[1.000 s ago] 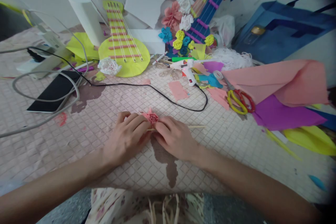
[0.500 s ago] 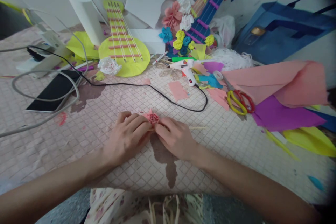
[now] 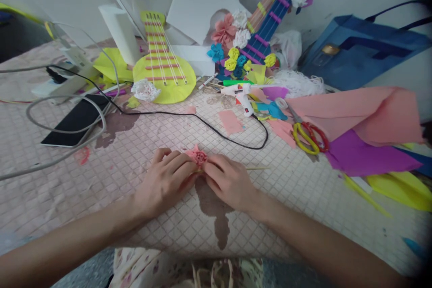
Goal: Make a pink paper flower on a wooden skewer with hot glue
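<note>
Between my two hands is a pink crepe-paper flower (image 3: pixel 200 157) with a tightly ruffled middle, just above the table. My left hand (image 3: pixel 168 177) is closed on its left side, fingertips bent over the paper. From the right, my right hand (image 3: pixel 229 180) pinches the flower's lower edge with thumb and forefinger. A thin wooden stick (image 3: pixel 258 168) sticks out to the right from behind my right hand; its left part is mostly covered by my fingers. Whether the flower is fixed to the stick I cannot tell.
A glue gun (image 3: pixel 241 96) with a black cord (image 3: pixel 216 129) lies beyond my hands. Scissors (image 3: pixel 308 138) and pink crepe paper (image 3: pixel 364 110) are to the right. At the back stand a yellow paper guitar (image 3: pixel 165 78) and a blue one (image 3: pixel 270 31). A black tablet (image 3: pixel 77 121) lies left.
The camera view has shifted slightly, so everything sits a little lower and farther right. Both hands keep their hold on the pink flower, with hardly any finger movement visible.
</note>
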Action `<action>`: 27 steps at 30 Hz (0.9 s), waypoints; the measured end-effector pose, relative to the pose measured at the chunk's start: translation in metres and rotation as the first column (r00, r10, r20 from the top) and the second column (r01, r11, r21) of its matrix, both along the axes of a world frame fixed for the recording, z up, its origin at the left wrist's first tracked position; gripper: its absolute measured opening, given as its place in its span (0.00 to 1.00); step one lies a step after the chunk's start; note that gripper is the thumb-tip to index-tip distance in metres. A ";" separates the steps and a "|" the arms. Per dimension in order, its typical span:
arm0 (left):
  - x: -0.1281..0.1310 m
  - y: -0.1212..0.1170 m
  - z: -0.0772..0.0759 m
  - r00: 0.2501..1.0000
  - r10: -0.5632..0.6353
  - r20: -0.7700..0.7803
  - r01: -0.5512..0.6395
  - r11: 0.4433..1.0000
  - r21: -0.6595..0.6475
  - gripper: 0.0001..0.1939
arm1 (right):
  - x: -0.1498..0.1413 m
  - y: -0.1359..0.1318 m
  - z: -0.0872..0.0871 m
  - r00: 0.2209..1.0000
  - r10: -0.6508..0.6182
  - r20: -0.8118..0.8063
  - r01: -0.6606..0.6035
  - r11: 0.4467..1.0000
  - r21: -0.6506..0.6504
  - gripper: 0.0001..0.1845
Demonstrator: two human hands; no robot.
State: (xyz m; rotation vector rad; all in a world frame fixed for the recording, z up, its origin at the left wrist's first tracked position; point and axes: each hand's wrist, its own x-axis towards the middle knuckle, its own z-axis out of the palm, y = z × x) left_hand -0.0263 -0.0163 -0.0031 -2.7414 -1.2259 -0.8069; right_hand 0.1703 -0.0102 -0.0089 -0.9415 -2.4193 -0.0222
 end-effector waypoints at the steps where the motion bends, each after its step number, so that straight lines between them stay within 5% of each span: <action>1: 0.000 0.000 0.000 1.000 0.000 -0.004 0.000 1.000 -0.008 0.04 | 0.000 0.000 -0.001 1.000 -0.001 -0.010 0.001 1.000 -0.016 0.07; 27: 0.000 -0.002 0.002 0.999 -0.016 -0.038 0.011 0.990 -0.142 0.05 | 0.003 0.001 -0.002 0.997 0.071 0.011 -0.069 0.989 -0.134 0.10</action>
